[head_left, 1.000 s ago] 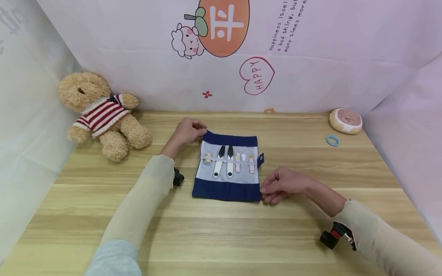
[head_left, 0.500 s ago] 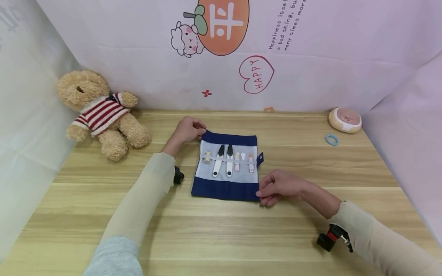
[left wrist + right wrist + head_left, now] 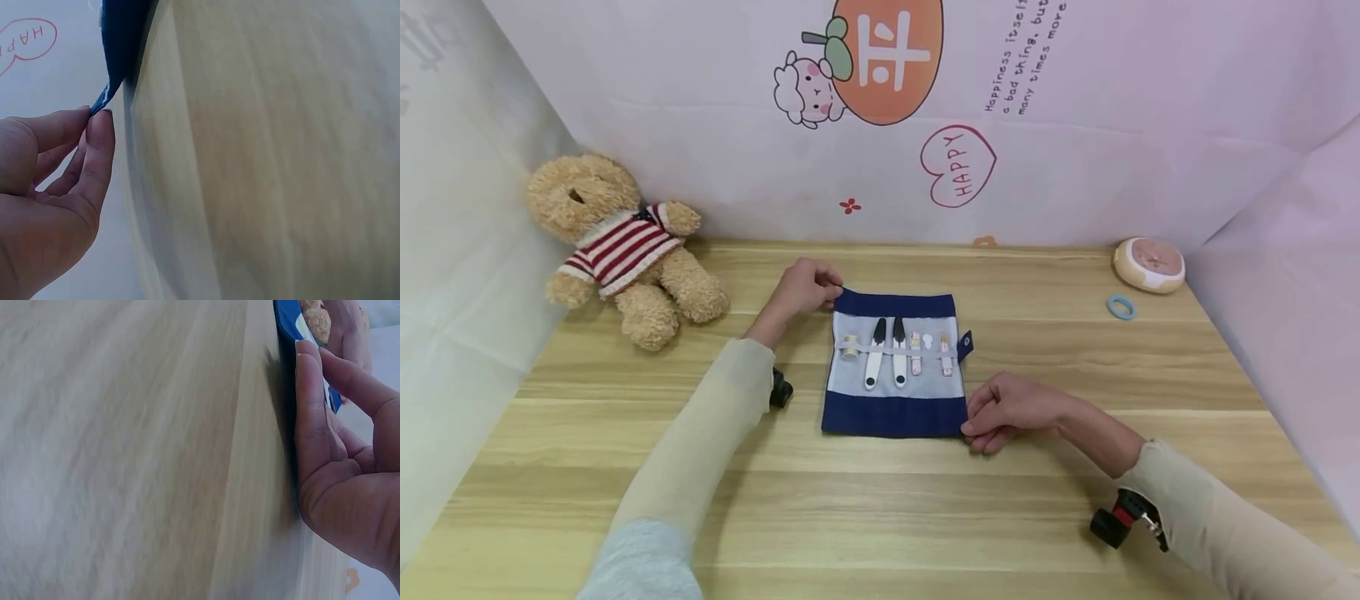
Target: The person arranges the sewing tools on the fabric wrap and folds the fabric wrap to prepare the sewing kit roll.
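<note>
A navy fabric sewing kit (image 3: 895, 417) lies unfolded on the table, its pale inside facing up. Under its white elastic band sit a thread spool (image 3: 850, 347), two white tools with black tips (image 3: 874, 367), and a few small pale pieces (image 3: 916, 354). My left hand (image 3: 805, 286) pinches the far left corner; in the left wrist view the thumb and fingertips meet on the raised navy cloth (image 3: 122, 37). At the near right corner my right hand (image 3: 1011, 408) pinches the edge between thumb and fingers. A snap tab (image 3: 966, 344) sticks out on the right side.
A teddy bear (image 3: 625, 250) in a striped sweater leans at the back left. Toward the back right are a round cream-coloured object (image 3: 1150, 265) and a blue ring (image 3: 1121, 307). A printed white cloth (image 3: 700, 125) rises behind the wooden table (image 3: 865, 517).
The far left corner has shifted slightly left with my left hand. My right hand has come slightly nearer at its corner, and the kit lies a little straighter.
</note>
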`<control>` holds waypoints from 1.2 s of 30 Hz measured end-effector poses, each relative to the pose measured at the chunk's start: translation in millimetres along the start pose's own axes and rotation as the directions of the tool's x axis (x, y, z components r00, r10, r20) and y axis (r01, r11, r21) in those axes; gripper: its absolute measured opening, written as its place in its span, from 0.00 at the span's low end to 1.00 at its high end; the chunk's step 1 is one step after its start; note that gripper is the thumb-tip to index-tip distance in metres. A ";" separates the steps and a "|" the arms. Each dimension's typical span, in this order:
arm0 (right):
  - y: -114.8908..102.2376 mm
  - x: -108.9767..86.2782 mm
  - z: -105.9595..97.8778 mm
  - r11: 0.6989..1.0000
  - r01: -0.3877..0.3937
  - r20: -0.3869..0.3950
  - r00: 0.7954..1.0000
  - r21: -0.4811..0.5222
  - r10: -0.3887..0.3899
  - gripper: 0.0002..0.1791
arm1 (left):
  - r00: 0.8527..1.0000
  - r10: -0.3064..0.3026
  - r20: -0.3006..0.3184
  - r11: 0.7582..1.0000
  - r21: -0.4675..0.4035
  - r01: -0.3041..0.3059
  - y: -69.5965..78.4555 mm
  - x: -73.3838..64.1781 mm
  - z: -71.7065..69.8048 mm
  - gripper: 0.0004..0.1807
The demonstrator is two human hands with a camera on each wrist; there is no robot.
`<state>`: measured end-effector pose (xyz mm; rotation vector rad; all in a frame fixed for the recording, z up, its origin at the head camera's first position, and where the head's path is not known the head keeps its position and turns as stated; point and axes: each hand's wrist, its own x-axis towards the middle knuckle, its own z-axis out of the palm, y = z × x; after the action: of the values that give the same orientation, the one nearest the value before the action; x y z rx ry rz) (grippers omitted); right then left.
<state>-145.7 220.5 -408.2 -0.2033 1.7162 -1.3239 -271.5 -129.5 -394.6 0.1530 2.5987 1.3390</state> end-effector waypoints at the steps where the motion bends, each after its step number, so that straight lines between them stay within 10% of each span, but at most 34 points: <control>1: 0.3 0.0 -1.6 1.000 -0.003 -0.004 1.000 -0.002 0.003 0.06 | 1.000 0.006 0.000 1.000 0.011 -0.006 -1.0 -1.3 -1.2 0.07; 18: -11.8 -9.4 -36.9 0.999 0.031 -0.127 0.991 -0.012 -0.032 0.19 | 0.993 0.044 0.111 0.995 0.081 -0.053 -18.4 -17.8 -24.6 0.11; 36: -26.4 -6.9 -63.2 0.996 0.080 -0.301 0.949 -0.047 -0.091 0.21 | 0.945 0.114 0.307 0.978 0.131 -0.160 -27.3 -36.3 -40.2 0.14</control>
<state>-198.6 256.8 -383.1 -0.0977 2.0075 -1.4483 -245.6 -184.1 -389.0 0.5284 2.4651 1.0570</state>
